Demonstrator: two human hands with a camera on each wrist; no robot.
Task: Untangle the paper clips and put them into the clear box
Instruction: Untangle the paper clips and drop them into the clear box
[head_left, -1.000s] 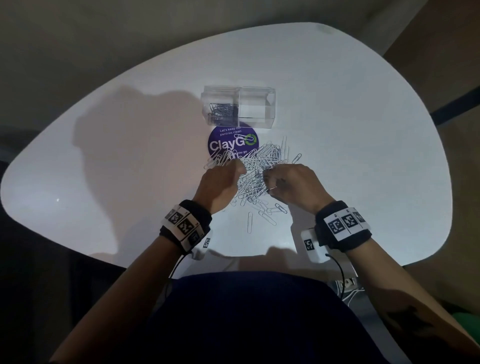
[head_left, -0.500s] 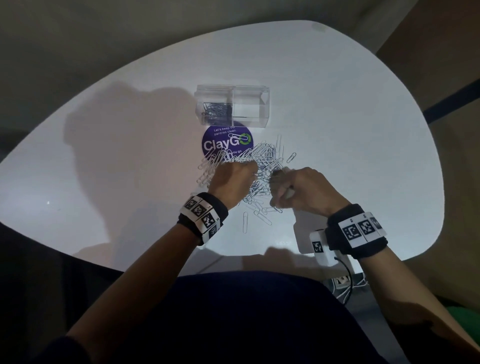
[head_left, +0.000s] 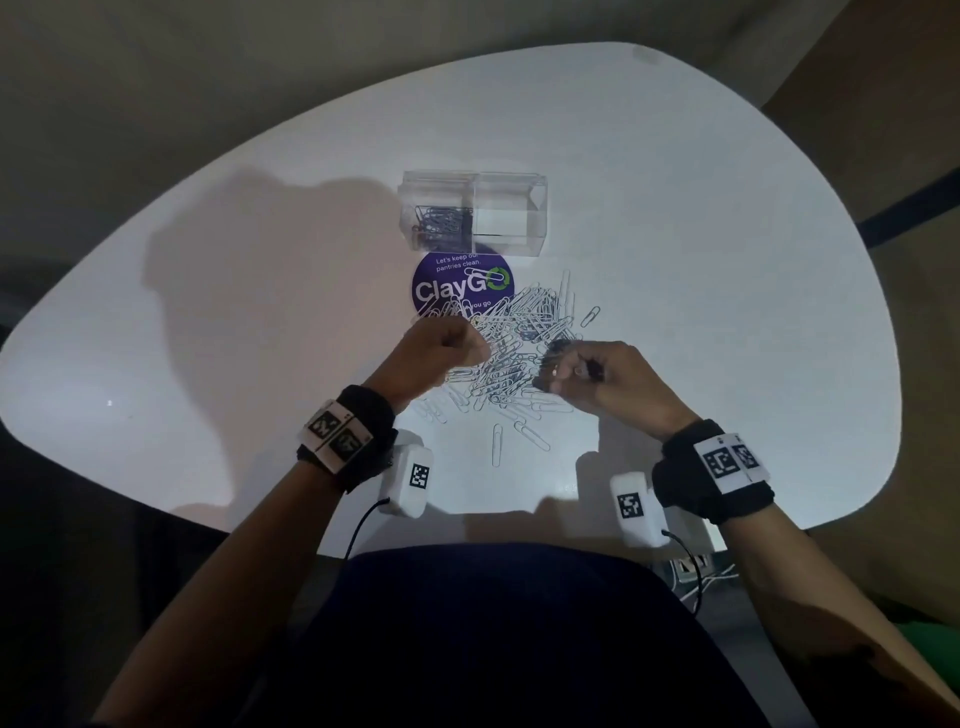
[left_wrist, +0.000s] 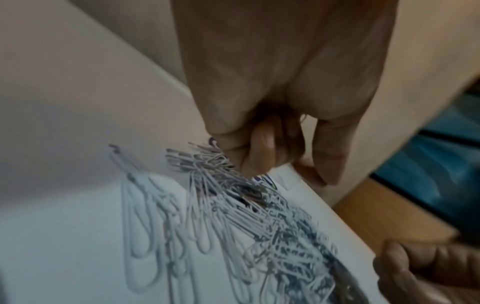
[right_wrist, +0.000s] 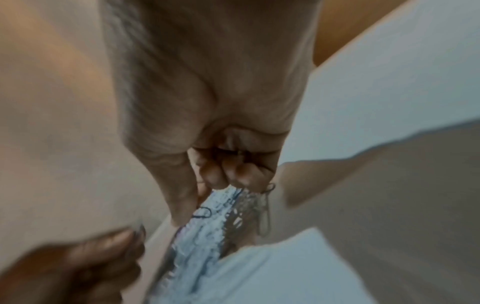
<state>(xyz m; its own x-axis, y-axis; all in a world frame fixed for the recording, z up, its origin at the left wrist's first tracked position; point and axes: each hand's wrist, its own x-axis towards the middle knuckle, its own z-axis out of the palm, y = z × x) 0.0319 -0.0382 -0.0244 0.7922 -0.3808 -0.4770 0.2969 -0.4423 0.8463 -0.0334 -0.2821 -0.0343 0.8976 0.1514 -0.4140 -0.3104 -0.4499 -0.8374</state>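
A tangled pile of silver paper clips lies on the white table, in front of the clear box. The box's left compartment holds several clips. My left hand is a fist at the pile's left edge. Its fingers curl into the palm beside the paper clips, and no clip shows inside. My right hand sits at the pile's right edge and pinches a paper clip, which dangles from the curled fingertips.
A round purple ClayGo sticker lies between the box and the pile, partly under clips. Loose clips lie nearer my body. The table's front edge runs just beyond my wrists. A dark shadow falls on the table's left half.
Both hands have stayed at the pile with fingers curled. The right hand has shifted slightly while working a clip loose. The left fist has barely moved.
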